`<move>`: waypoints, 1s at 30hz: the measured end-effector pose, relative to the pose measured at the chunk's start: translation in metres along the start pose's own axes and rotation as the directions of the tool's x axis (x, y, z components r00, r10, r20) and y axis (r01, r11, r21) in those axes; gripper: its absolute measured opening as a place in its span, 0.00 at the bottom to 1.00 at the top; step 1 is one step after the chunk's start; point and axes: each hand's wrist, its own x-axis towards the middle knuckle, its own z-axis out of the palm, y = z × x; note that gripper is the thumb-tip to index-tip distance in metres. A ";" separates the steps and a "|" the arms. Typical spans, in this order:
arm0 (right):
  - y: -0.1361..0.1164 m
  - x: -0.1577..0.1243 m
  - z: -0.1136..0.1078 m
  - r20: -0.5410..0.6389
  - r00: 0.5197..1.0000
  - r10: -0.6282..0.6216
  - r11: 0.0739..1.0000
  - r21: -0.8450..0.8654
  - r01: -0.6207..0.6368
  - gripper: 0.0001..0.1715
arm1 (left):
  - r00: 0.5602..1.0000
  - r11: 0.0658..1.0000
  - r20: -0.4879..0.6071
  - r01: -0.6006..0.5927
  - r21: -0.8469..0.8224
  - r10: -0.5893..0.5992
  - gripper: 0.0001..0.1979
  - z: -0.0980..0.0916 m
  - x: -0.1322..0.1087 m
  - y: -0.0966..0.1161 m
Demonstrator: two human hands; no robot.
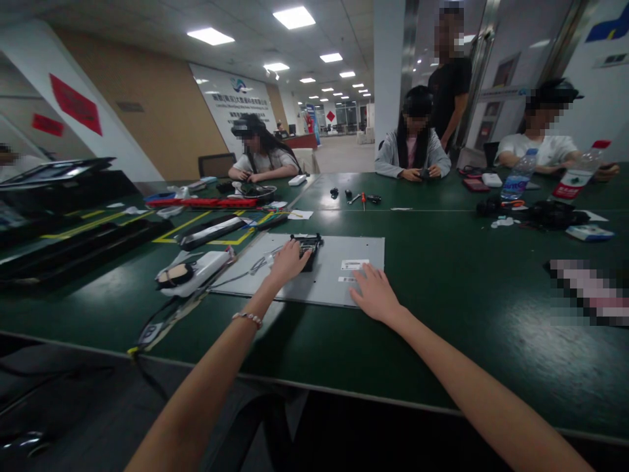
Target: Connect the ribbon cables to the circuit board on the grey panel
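A flat light-grey panel [329,289] lies on the green table, with white labels [354,265] on its right part. My left hand [289,261] reaches over the panel, its fingers at the near left side of a small black device [309,252]; its grip, if any, is too small to tell. Spread fingers of my right hand [376,293] rest at the panel's right front edge, beside the labels, holding nothing. A thin grey cable [259,264] lies on the panel left of my left hand.
Left of the panel lie a white power pack [209,262], cables and long black parts [216,231]. Small tools [363,198] sit beyond it. Bottles [518,177] and a blurred pink object [590,288] are at right. People sit across the green table [442,262].
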 end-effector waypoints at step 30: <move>-0.003 0.004 0.002 -0.002 1.000 0.010 1.000 -0.002 -0.010 0.33 | 0.968 0.995 0.241 0.083 -0.053 -0.068 0.26 0.030 0.100 0.001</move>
